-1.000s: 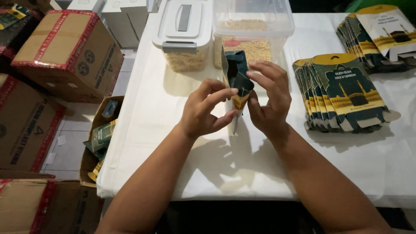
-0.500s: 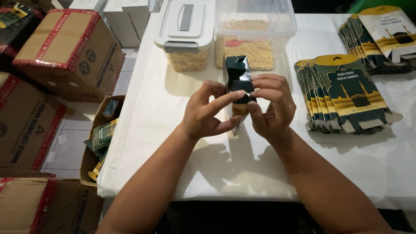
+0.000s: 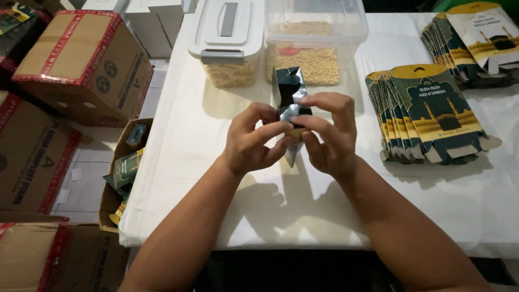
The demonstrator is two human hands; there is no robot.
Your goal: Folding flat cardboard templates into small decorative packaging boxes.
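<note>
- Above the middle of the white cloth-covered table (image 3: 303,205), both hands meet around a small dark green cardboard carton with a gold band and a silvery inside (image 3: 291,100), held upright just off the cloth.
- The left hand (image 3: 253,141) grips the carton's lower part, thumb and forefinger pinched on a folded flap.
- The right hand (image 3: 330,135) clasps the carton from the other side, its fingertips (image 3: 309,100) pressing on the same flap near the top; the carton's open upper end stands clear above the fingers.
- Just behind the carton stand two clear plastic tubs of pale yellow beans: one shut with a white lid and grey handle (image 3: 227,40), the other open-topped (image 3: 313,38), side by side and touching.
- To the right on the cloth lies a fanned stack of flat, unfolded green-and-gold cartons (image 3: 427,116), and a second such stack (image 3: 470,40) sits farther back near the table's corner.
- Beside the table's left edge, on the floor, an open brown cardboard box (image 3: 121,173) holds finished green cartons.
- Large brown shipping boxes with red tape (image 3: 81,62) stand further left.
</note>
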